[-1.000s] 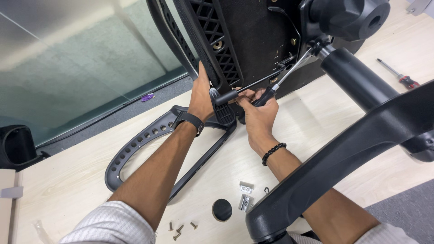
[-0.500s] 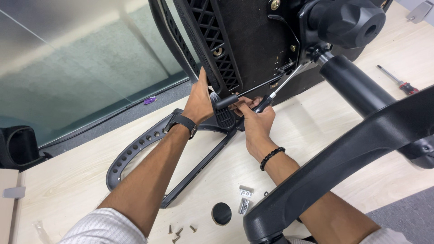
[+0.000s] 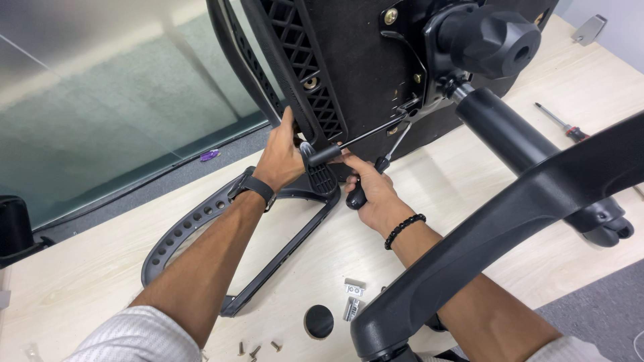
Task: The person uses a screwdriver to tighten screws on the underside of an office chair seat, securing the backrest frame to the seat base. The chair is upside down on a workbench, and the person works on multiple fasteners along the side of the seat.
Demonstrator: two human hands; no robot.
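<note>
The right hand (image 3: 374, 194) is wrapped tight around the black handle of a screwdriver (image 3: 367, 181), whose thin shaft runs up and to the right to the metal mechanism plate on the underside of the overturned office chair seat (image 3: 362, 60). The left hand (image 3: 280, 159) is just left of it, fingers curled over the seat's ribbed plastic edge and pressing at the spot where the black armrest frame (image 3: 221, 234) meets the seat; whether it clamps the frame itself or only steadies it cannot be told. A dark smartwatch (image 3: 252, 189) sits on the left wrist, a black bead bracelet (image 3: 404, 230) on the right.

The armrest frame lies flat on the pale wooden tabletop (image 3: 80, 281), stretching from the seat's lower edge down and to the left. Right of the seat's centre, the adjustment knob (image 3: 490, 40) and gas-lift cylinder (image 3: 516, 144) jut out, with a chair base leg (image 3: 510, 228) crossing in front of the right forearm. Below the seat, near the person, lie a round black cap (image 3: 318, 322), a small metal bracket (image 3: 353, 295) and a few loose screws (image 3: 255, 349). A second screwdriver (image 3: 557, 122) rests well to the right of the seat.
</note>
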